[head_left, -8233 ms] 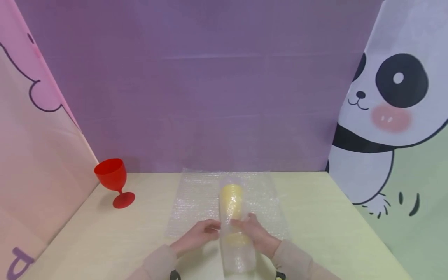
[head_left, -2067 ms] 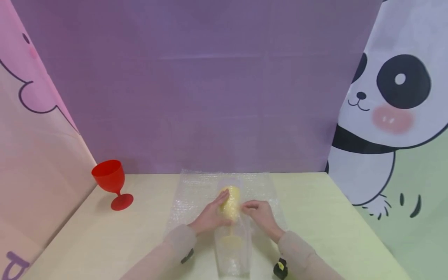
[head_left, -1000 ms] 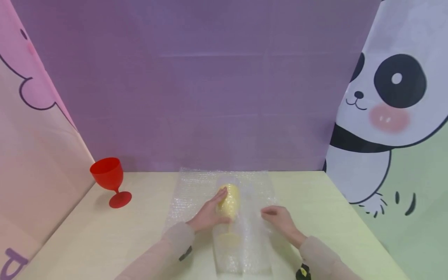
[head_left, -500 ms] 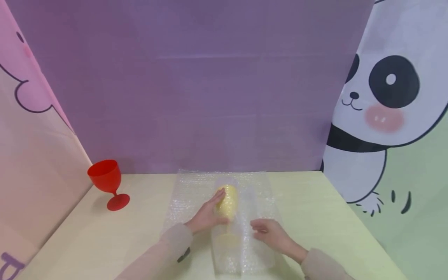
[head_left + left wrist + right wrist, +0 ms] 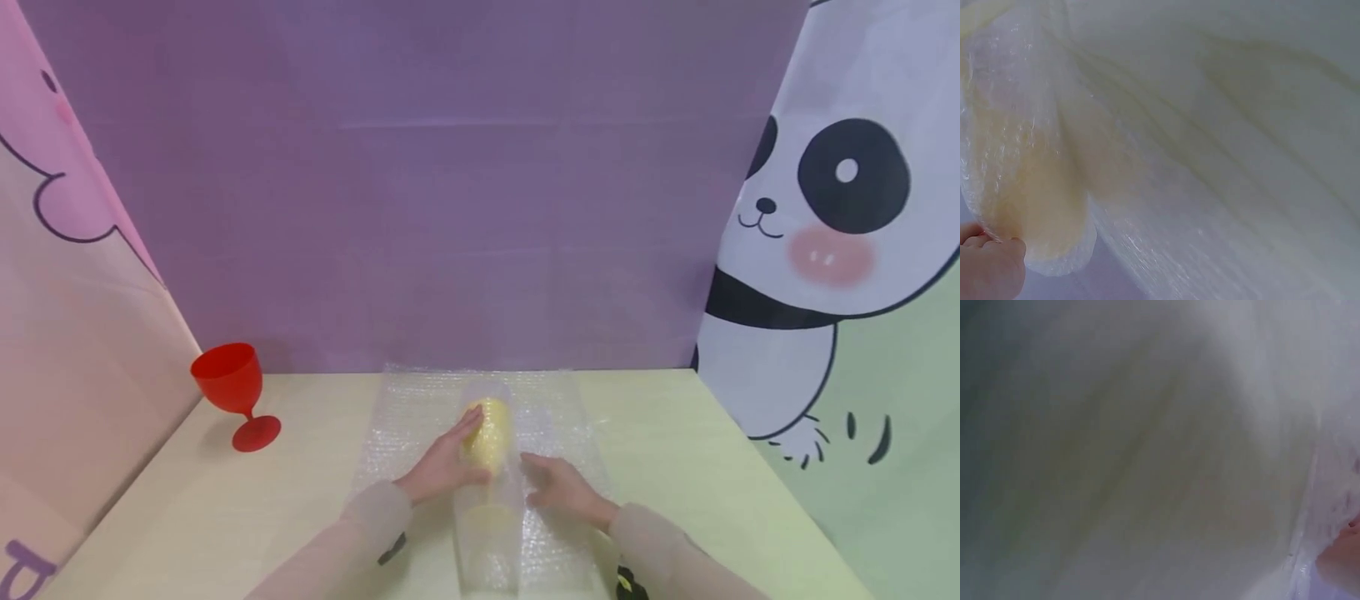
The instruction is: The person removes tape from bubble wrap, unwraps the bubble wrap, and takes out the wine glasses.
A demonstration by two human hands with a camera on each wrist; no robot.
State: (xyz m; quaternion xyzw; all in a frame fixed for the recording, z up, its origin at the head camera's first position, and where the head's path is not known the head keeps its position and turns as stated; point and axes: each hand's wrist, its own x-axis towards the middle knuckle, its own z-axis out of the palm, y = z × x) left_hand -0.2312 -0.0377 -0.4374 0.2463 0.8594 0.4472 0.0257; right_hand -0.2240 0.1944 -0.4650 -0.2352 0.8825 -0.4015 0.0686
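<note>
A yellow goblet [image 5: 491, 429] lies on its side inside a roll of bubble wrap [image 5: 487, 562], bowl toward the back wall. My left hand [image 5: 442, 467] grips it from the left, fingers over the bowl and thumb near the stem. In the left wrist view the yellow bowl [image 5: 1035, 187] shows blurred through the film, with fingertips [image 5: 997, 269] at its edge. On the right side of the roll, my right hand [image 5: 562, 487] holds nothing, fingers pointing at the roll's edge over a flat layer of wrap [image 5: 558, 550]. The right wrist view is mostly blurred film with a bit of finger [image 5: 1341, 559].
A red goblet [image 5: 228, 379] stands upright at the back left of the pale table [image 5: 300, 492]. The bubble wrap sheet spreads back to the purple wall [image 5: 480, 208]. Printed side walls border the table, with a panda [image 5: 825, 217] on the right one.
My right hand pinched the wrap's edge and drew a flap out to the right, let it go, then came back left beside the roll. My left hand has stayed on the goblet since 2.1 s ago.
</note>
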